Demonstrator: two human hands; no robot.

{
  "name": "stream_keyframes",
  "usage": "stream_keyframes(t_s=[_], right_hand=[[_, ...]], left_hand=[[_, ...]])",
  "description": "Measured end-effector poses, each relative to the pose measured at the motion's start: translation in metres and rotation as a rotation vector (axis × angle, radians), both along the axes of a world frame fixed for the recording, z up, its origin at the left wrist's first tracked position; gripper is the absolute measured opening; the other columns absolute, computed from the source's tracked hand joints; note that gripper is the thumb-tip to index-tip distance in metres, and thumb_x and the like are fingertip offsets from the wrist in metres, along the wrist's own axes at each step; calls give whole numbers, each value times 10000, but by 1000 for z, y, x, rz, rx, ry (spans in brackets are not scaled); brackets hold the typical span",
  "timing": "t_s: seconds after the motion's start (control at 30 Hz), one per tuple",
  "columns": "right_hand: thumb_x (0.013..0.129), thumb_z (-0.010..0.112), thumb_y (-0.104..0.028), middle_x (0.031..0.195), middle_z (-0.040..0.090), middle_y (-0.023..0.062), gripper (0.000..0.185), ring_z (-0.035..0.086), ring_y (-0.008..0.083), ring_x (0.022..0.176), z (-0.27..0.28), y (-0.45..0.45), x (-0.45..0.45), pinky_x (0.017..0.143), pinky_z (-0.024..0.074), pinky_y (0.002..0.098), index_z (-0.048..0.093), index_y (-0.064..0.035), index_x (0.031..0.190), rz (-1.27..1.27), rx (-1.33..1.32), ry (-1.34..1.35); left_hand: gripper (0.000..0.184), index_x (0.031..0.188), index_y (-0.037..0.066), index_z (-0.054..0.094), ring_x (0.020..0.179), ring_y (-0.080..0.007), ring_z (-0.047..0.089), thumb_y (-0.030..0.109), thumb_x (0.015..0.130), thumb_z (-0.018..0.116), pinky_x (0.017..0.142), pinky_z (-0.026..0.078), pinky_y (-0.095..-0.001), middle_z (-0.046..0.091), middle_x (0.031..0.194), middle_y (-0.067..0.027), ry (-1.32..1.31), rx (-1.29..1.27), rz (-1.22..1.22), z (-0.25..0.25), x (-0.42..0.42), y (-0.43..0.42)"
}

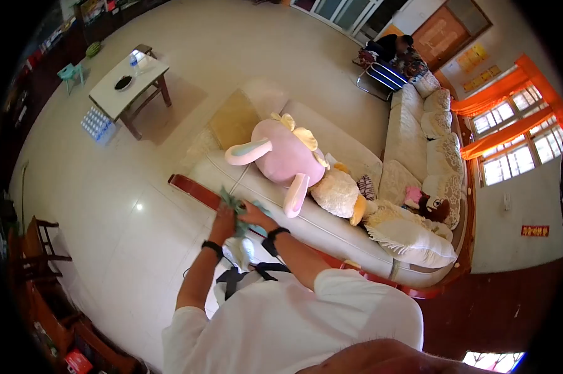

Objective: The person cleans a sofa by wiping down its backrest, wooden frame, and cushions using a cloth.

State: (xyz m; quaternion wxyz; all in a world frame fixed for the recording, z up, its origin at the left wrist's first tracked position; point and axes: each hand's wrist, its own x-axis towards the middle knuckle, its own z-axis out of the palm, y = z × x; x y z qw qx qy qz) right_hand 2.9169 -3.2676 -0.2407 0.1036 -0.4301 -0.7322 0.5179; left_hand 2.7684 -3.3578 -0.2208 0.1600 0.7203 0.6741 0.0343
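My left hand (224, 222) is closed around a grey-green bundle (232, 201) that looks leafy; its exact kind is too small to tell. Close beside it, my right hand (254, 215) grips the same bundle with bent fingers. Dark bands circle both wrists. The bundle is in front of my body, above the sofa's red wooden edge (197, 192). A large pink plush toy (287, 153) with long ears lies on the sofa, just beyond my right hand. Part of the bundle is hidden by my fingers.
A cream sofa (350, 134) bears a fluffy plush toy (336, 192) and a fringed cushion (412, 240). A low table (145, 71) stands at the far left, bottled water packs (98, 124) beside it. Wooden chairs (44, 249) are at left. A person (390, 47) sits at the back.
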Motion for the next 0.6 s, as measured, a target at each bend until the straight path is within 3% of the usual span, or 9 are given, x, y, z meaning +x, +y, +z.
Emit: stream_keyframes(t_s=[0.13, 0.2, 0.3, 0.47, 0.6], right_hand=[[704, 766, -286, 1242, 558, 224, 722, 543, 325, 1164, 26, 10, -26, 1002, 426, 384, 456, 11, 1285, 43, 12, 121], [665, 795, -309, 1284, 515, 249, 800, 510, 369, 1198, 25, -5, -7, 1009, 422, 405, 434, -2, 1309, 111, 208, -151], [627, 818, -308, 1299, 483, 268, 859, 480, 402, 1216, 21, -24, 29, 1016, 418, 430, 420, -16, 1330, 26, 287, -347], [652, 779, -211, 1327, 472, 258, 815, 462, 395, 1238, -14, -41, 113, 1062, 384, 417, 411, -19, 1354, -59, 110, -102], [659, 649, -58, 1320, 506, 221, 721, 471, 421, 1231, -37, -77, 190, 1054, 395, 414, 445, -36, 1349, -226, 235, -161]], left_hand=[[577, 1302, -29, 440, 1391, -368, 326, 135, 784, 631, 1126, 267, -513, 462, 1385, -217, 37, -1, 24, -11, -29, 11], [561, 1281, -8, 459, 1393, -383, 319, 162, 777, 638, 1119, 265, -532, 481, 1360, -232, 67, 36, 45, -10, -21, 12], [530, 1247, 25, 495, 1365, -407, 348, 200, 768, 640, 1101, 268, -554, 518, 1301, -242, 38, 52, 46, 8, 7, 12], [558, 1236, 55, 512, 1216, -413, 466, 269, 745, 669, 1065, 280, -569, 564, 1193, -227, -150, -54, -309, -32, 55, 28], [555, 1253, 53, 509, 1186, -388, 473, 365, 809, 624, 1023, 298, -538, 549, 1228, -199, -153, -83, -527, -26, 105, 18]])
